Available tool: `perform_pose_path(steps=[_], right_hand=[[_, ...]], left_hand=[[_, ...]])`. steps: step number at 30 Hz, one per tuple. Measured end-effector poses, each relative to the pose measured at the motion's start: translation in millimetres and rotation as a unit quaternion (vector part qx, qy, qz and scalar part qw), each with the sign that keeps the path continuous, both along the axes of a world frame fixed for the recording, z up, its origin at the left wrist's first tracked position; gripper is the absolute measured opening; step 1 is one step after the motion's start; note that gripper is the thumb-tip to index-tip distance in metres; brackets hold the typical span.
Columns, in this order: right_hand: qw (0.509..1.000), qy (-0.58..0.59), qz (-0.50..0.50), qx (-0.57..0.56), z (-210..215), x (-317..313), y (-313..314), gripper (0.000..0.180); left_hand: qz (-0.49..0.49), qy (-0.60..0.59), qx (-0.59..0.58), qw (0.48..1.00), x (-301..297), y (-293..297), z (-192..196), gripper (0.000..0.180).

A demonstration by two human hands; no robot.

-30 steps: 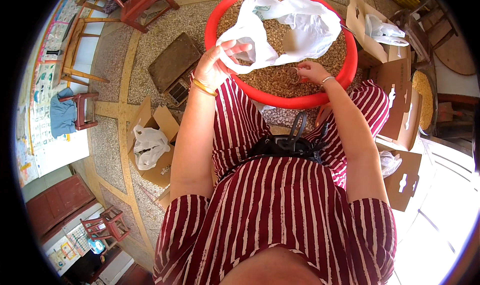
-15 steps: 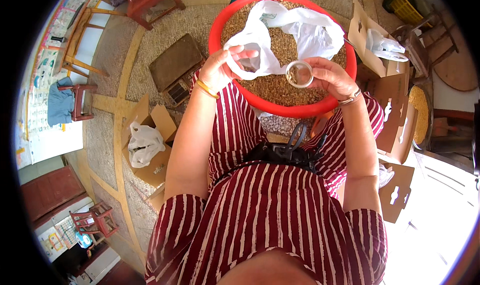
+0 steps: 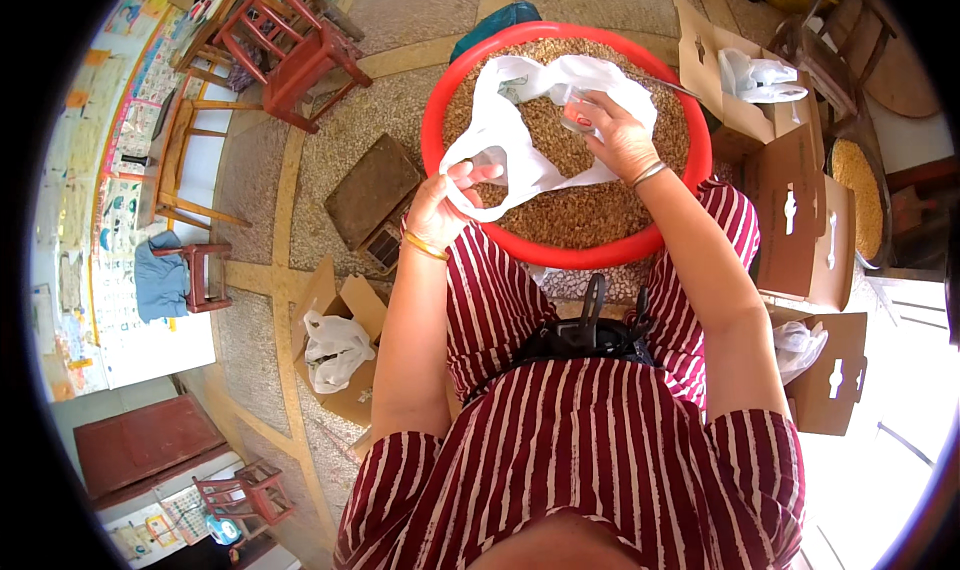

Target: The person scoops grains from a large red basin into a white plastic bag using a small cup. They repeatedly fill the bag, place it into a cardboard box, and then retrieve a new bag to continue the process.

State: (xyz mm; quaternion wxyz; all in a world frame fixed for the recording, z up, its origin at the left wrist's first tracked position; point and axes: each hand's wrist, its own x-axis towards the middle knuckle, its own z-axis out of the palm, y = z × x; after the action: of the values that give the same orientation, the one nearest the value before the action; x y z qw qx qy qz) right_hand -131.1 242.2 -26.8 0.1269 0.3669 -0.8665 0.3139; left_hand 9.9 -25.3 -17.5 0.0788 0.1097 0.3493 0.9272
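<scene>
A white plastic bag [image 3: 500, 130] hangs with its mouth spread over a large red round basin [image 3: 436, 120]. My left hand [image 3: 447, 206] pinches the near left edge of the bag, some fingers inside a loop of it. My right hand [image 3: 622, 142] grips a small clear round cup [image 3: 574, 116] with a reddish mark, tipped over the bag's opening. What the cup contains is hidden by its wall and my fingers. Loose brown grain-like bits [image 3: 560, 215] fill the basin beneath.
Right of the basin stand open cardboard boxes [image 3: 790, 210], one with white bags. A smaller box [image 3: 362, 305] holding a white bag [image 3: 336, 352] and a brown flat case [image 3: 372, 192] lie on the left. Red chairs [image 3: 300, 70] stand farther off.
My right hand has moved away from me, over the bag, and tipped the cup. My left hand keeps hold of the bag's edge. The whole view has shifted.
</scene>
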Motion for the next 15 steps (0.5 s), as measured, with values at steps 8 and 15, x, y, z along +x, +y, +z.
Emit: perform_pose_path(steps=[8,15], right_hand=[[0.97,-0.077,0.066,-0.223,14.3,6.2,-10.6,0.042],[0.962,-0.127,-0.006,-0.241,5.7,11.9,2.1,0.04]], left_hand=[[-0.008,0.006,-0.005,1.0,0.1,-1.0,-0.5,0.037],[-0.004,0.003,-0.02,1.0,2.0,0.2,2.0,0.036]])
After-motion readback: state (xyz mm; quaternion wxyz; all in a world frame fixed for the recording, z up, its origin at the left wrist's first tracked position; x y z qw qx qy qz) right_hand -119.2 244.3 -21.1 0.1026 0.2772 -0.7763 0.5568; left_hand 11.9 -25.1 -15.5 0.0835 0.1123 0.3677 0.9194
